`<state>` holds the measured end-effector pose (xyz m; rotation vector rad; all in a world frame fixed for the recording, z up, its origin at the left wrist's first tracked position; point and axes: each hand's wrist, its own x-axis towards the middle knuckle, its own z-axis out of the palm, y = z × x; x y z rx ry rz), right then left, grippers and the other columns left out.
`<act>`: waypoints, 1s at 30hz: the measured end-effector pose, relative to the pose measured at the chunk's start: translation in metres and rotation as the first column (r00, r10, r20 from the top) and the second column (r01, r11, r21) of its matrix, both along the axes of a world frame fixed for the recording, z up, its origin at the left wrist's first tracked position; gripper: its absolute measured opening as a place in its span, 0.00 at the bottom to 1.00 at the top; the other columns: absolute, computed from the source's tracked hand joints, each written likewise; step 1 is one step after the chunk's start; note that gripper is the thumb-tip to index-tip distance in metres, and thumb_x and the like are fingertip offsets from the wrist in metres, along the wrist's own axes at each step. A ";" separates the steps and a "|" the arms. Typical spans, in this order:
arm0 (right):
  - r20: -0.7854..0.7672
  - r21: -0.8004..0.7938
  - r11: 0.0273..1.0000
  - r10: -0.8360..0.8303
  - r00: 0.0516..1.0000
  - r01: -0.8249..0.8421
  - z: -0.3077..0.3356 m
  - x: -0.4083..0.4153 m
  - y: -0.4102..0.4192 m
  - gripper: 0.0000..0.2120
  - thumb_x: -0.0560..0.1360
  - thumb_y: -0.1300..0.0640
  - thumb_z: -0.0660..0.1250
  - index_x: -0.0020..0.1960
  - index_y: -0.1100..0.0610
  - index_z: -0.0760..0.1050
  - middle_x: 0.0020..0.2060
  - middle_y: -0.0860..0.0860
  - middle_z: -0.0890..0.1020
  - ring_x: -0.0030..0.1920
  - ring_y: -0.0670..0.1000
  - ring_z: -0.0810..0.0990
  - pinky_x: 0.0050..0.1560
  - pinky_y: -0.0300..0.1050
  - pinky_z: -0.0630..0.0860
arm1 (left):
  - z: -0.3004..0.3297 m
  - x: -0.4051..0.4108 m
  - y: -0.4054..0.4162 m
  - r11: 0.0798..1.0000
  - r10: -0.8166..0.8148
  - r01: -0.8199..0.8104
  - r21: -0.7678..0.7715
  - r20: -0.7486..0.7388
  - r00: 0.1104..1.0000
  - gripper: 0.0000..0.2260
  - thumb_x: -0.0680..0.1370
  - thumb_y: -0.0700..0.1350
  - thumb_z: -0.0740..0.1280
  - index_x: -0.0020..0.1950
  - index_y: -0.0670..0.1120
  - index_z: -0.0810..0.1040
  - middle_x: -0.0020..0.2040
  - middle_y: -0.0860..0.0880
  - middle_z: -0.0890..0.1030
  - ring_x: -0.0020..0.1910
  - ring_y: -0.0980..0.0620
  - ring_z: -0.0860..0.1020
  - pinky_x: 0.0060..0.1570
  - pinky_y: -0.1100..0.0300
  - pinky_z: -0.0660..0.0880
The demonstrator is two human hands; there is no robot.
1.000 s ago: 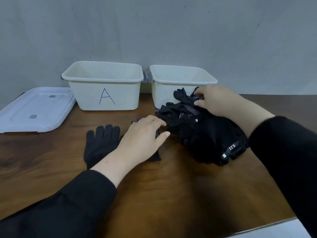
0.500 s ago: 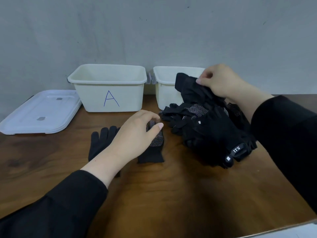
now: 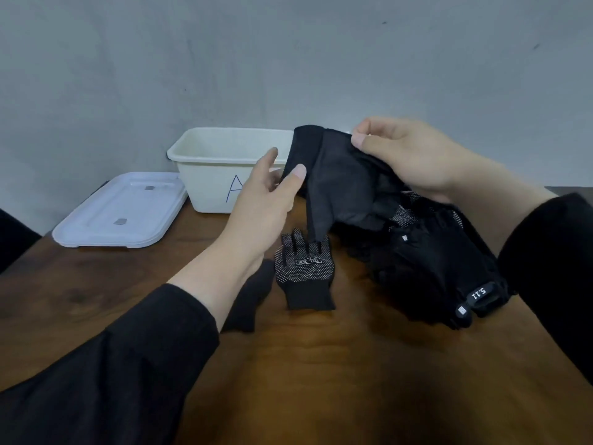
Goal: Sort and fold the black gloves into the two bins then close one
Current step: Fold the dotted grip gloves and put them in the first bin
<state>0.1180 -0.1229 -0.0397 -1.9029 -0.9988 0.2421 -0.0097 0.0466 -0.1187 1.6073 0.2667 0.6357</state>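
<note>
the right hand [image 3: 414, 155] pinches a plain black glove [image 3: 340, 184] held above the desk [image 3: 321, 364]; the left hand [image 3: 266, 194] pinches its other edge. below lie a dotted glove [image 3: 305, 274] and the glove pile [image 3: 433, 261]. behind stands bin a [image 3: 221, 168], with the lid [image 3: 118, 213] beside it.

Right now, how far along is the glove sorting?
Early. Done: two gloves, a dotted glove and a plain glove, lie separated on the table. In hand: both hands, left hand and right hand, hold up one glove. Left: the pile, filling bin A, fitting the lid.
</note>
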 end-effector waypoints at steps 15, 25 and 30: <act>-0.119 -0.030 0.991 0.126 0.985 -0.130 -0.030 -0.018 0.040 0.04 0.79 0.61 0.69 0.46 0.56 0.79 0.38 0.46 0.86 0.37 0.42 0.81 0.39 0.33 0.75 | -0.011 -0.033 0.041 0.981 -0.005 0.012 -0.194 0.038 0.999 0.07 0.81 0.43 0.69 0.43 0.47 0.81 0.44 0.42 0.83 0.40 0.45 0.78 0.39 0.52 0.75; 0.335 -0.339 0.927 -0.043 0.941 0.163 0.015 0.007 -0.022 0.05 0.79 0.55 0.69 0.52 0.46 0.81 0.41 0.41 0.84 0.37 0.38 0.79 0.44 0.36 0.74 | -0.004 -0.005 -0.017 0.955 0.132 -0.164 0.246 0.139 0.981 0.09 0.78 0.43 0.72 0.41 0.54 0.76 0.39 0.57 0.84 0.40 0.50 0.83 0.47 0.47 0.81; 0.416 -0.483 0.824 -0.081 0.906 0.296 0.005 0.023 -0.070 0.01 0.78 0.51 0.70 0.47 0.47 0.79 0.38 0.42 0.82 0.33 0.37 0.77 0.38 0.37 0.70 | -0.008 0.020 -0.053 0.936 0.176 -0.208 0.283 0.135 0.975 0.06 0.79 0.47 0.71 0.43 0.50 0.77 0.40 0.54 0.83 0.42 0.50 0.82 0.47 0.52 0.80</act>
